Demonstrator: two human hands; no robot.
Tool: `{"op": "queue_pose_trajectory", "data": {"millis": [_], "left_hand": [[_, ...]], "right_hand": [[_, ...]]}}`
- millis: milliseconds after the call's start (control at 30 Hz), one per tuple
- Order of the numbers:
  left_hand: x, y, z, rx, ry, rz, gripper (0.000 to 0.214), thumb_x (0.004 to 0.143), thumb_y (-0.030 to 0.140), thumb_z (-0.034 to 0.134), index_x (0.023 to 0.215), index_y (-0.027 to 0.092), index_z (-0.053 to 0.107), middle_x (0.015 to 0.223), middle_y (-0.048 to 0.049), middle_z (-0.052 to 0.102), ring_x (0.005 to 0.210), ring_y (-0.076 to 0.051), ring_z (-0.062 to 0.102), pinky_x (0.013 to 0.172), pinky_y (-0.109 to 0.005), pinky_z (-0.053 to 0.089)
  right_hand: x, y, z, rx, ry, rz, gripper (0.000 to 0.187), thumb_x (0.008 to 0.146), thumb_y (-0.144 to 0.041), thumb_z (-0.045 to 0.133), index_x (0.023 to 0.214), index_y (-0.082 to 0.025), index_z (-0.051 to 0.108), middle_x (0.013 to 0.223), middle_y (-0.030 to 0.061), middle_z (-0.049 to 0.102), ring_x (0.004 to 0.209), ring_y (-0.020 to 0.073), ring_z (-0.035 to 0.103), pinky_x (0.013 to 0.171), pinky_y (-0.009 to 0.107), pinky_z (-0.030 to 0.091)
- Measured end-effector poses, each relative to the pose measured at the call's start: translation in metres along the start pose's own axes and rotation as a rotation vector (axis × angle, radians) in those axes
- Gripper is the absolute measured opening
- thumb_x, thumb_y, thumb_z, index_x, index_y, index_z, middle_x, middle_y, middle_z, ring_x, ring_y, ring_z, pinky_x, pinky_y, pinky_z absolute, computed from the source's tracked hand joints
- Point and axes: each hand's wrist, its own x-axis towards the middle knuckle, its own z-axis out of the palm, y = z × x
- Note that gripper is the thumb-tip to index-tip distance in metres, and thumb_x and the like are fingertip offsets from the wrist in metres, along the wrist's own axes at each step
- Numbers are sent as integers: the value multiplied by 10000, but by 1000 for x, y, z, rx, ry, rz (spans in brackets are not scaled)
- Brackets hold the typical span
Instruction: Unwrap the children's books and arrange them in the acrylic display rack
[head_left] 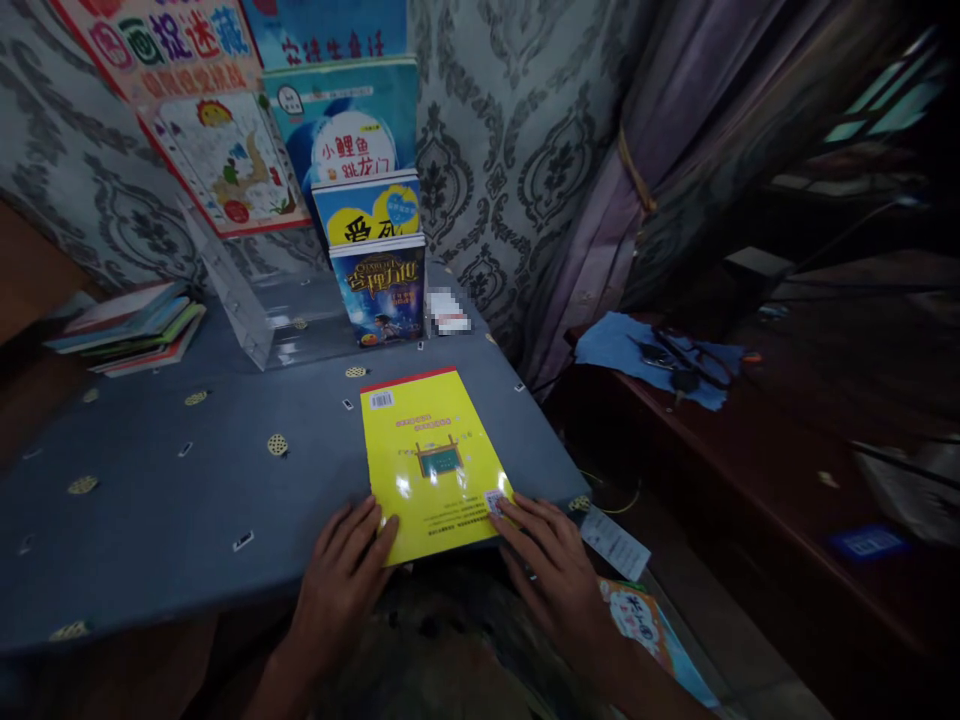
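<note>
A yellow book [431,450] with a red strip along its far edge lies flat near the front edge of the blue-grey cloth. It carries a barcode, a small chalkboard picture and a square code; the print appears upside down to me. At its lower left corner rests my left hand [343,560], fingers stretched out and touching the cover's side. My right hand [544,550] lies at the lower right corner, fingers extended over the edge beside the square code. Neither hand is wrapped round the book.
Several books [379,295] stand in tiers on a clear rack [255,310] against the patterned wall. A pile of books [135,325] lies at the left. To the right, a dark red table [675,450] holds a blue cloth [652,355]. A colourful packet [649,630] sits below.
</note>
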Motion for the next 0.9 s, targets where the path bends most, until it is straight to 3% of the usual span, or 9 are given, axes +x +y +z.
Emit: {"op": "queue_pose_trajectory", "data": {"millis": [200, 300, 467, 567, 733, 900], "left_hand": [[22, -10, -20, -138, 111, 7, 313, 985, 217, 578, 1290, 187, 644, 1127, -114, 710, 1183, -258, 665, 1029, -436, 556], [42, -14, -29, -287, 188, -42, 305, 983, 264, 596, 1279, 217, 647, 1094, -102, 690, 1127, -249, 685, 999, -440, 583], [86, -27, -41, -545, 272, -164, 168, 981, 319, 616, 1103, 227, 688, 1015, -54, 714, 999, -201, 707, 991, -406, 580], [110, -39, -43, -684, 347, -197, 199, 995, 389, 588, 1015, 226, 701, 935, -25, 736, 920, -185, 707, 962, -383, 574], [133, -69, -16, -729, 337, -442, 322, 1014, 463, 502, 1013, 200, 688, 934, -34, 741, 878, -182, 693, 877, -325, 545], [143, -103, 26, -773, 241, -623, 427, 928, 554, 578, 1152, 190, 583, 1146, -87, 708, 1056, -220, 655, 935, -340, 524]], "right_hand": [[22, 18, -16, 209, -2, 32, 455, 989, -125, 517, 1410, -287, 582, 1234, 77, 733, 1123, 229, 682, 924, 395, 583], [37, 29, -17, 315, 14, 29, 437, 985, -157, 519, 1382, -314, 612, 1225, 79, 738, 1133, 249, 687, 905, 416, 600], [74, 46, -8, 503, 5, 59, 321, 987, -303, 583, 1292, -298, 684, 1202, 96, 755, 1125, 273, 701, 916, 459, 601], [101, 53, 5, 606, 8, 117, 329, 984, -430, 587, 1241, -269, 714, 1212, 103, 752, 1161, 279, 686, 977, 472, 575], [144, 66, 33, 761, -46, 315, 413, 933, -558, 579, 1100, -232, 769, 1121, 88, 776, 1067, 285, 715, 956, 452, 577], [185, 67, 44, 841, 11, 399, 381, 905, -536, 597, 1025, -221, 775, 1084, 57, 790, 1050, 296, 709, 972, 464, 555]]}}
